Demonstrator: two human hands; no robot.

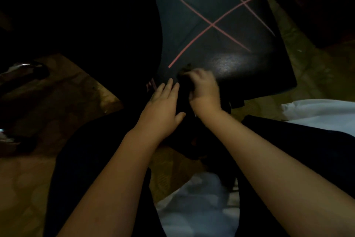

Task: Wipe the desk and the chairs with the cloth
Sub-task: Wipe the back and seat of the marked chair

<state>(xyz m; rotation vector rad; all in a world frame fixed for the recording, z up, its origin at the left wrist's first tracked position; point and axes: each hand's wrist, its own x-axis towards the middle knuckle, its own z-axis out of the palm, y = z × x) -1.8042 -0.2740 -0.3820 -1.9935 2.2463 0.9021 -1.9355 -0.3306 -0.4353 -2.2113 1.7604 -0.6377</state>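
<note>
Task obj: dark crumpled cloth [184, 88], at near-left edge of black padded chair seat [230, 12], bunched under right hand [204, 90]. R fingers curl down, clamped on it. Just beside cloth on its L side is left hand [163, 106], fingers straight and close together, tips at seat edge; can't tell if it touches the cloth. Rest of seat lies fwd and right of cloth, pink crossing lines [211, 24] on it, so next stroke prob goes away from body, R hand leading. Very dark: cloth outline vs seat hard to separate, chair legs hidden, desk not in view. Tan patterned floor [28, 169] and white fabric [317, 113] around.
</note>
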